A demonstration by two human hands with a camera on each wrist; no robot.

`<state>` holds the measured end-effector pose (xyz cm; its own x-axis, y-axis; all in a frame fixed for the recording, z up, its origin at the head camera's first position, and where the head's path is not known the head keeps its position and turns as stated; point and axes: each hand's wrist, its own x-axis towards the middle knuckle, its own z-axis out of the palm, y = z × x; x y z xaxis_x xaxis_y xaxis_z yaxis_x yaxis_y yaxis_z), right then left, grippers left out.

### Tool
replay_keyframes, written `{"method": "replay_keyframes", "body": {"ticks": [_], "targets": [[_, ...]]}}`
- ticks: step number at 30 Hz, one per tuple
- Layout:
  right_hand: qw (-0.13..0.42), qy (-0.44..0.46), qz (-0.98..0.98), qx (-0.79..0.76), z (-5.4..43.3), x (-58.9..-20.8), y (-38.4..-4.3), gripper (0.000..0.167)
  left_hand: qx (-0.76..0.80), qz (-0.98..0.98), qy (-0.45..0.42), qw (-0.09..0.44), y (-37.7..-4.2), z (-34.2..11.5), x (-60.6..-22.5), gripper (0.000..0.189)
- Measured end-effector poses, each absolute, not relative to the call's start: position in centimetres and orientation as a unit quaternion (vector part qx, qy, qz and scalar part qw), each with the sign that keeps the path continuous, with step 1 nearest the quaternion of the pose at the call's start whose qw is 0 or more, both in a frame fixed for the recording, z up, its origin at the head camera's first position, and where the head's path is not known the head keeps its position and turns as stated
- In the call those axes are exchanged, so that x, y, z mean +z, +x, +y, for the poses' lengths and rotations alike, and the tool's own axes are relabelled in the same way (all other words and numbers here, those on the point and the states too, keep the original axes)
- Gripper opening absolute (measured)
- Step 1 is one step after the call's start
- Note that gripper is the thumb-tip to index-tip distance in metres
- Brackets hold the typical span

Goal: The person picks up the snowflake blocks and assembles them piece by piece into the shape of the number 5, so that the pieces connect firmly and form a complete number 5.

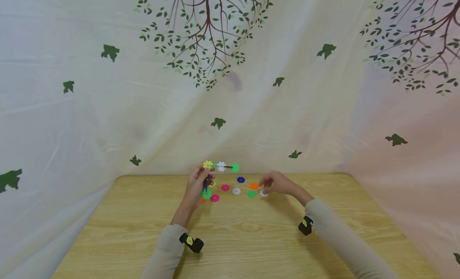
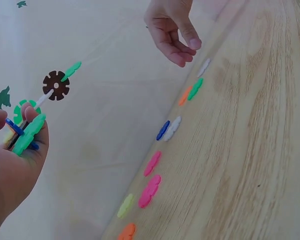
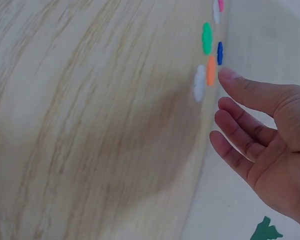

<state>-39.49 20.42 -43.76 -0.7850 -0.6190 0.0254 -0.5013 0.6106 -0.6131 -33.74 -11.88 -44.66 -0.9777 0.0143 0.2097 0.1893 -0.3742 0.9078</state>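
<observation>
My left hand grips a chain of interlocked plastic snowflake discs, raised above the table's far part. Along its top run a yellow disc, a white disc and a green disc, with a brown disc plain in the left wrist view. Another green disc and a blue one sit at the palm. My right hand hovers over a loose white disc, fingers loosely bent and holding nothing. An orange disc lies beside that white one.
More loose discs lie on the wooden table: green, blue, white and pink. A second pink disc is near the left hand. Behind the table's far edge hangs a leaf-patterned cloth.
</observation>
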Motion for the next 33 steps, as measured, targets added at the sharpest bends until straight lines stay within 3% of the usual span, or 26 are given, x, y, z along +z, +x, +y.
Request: {"method": "replay_keyframes", "body": {"ticks": [10,17,33], "targets": [[0.082,-0.349,0.872,-0.334,22.3,-45.9,-40.1,0.018,-0.822,-0.562,-0.085,0.046,-33.5,-12.0,-44.5,0.037],[0.081,-0.318,0.886,-0.328,22.0,-46.9,-40.3,0.022,-0.816,-0.567,-0.104,0.047,-33.6,-12.1,-44.5,0.05],[0.092,-0.294,0.885,-0.35,21.2,-47.2,-39.8,0.021,-0.807,-0.579,-0.109,0.043,-33.7,-11.9,-44.6,0.049]]}}
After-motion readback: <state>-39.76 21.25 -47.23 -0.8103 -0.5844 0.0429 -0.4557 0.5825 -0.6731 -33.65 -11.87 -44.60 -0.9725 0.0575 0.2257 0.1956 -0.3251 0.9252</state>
